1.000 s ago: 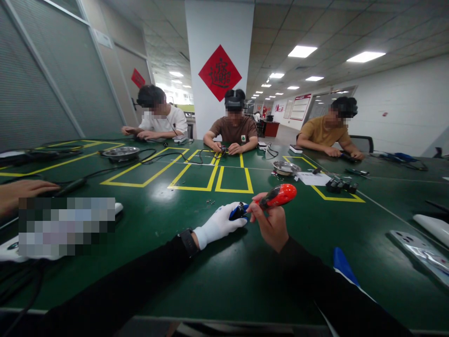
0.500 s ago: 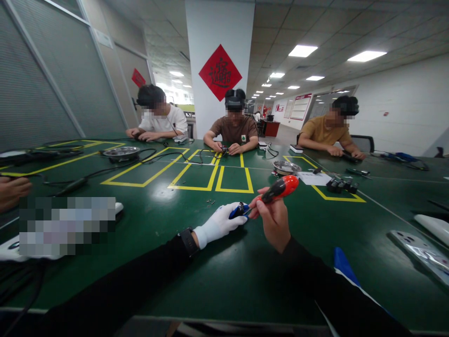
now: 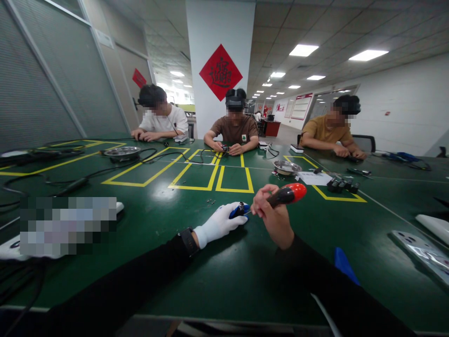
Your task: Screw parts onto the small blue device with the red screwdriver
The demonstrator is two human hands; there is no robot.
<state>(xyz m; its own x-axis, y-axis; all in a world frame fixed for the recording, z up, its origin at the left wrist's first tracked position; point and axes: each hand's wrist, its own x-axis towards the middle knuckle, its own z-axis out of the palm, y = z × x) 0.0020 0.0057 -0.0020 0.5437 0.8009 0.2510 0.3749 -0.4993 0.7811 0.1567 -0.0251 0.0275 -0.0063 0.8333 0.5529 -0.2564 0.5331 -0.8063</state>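
My left hand (image 3: 222,222), in a white and blue glove, is closed round a small dark part with a black cylindrical end (image 3: 240,209). Bare, my right hand (image 3: 275,217) grips a screwdriver (image 3: 288,194) with a red and black handle. The handle points up to the right, and the thin shaft slants down to the left, its tip at the part in the glove; exact contact cannot be made out. Several tiny screws (image 3: 211,201) lie on the green table (image 3: 168,285) beyond my left hand.
Metal bowls (image 3: 286,167) (image 3: 122,152), white paper (image 3: 314,178) and black blocks (image 3: 342,185) lie farther back. A white device (image 3: 63,234) is at left, a clear-topped case (image 3: 423,255) and a blue item (image 3: 345,266) at right. Three people sit opposite.
The screwdriver handle has tilted lower and shifted right, and the fingers of my right hand have changed position around it. Another person's hand at the left edge has left the view.
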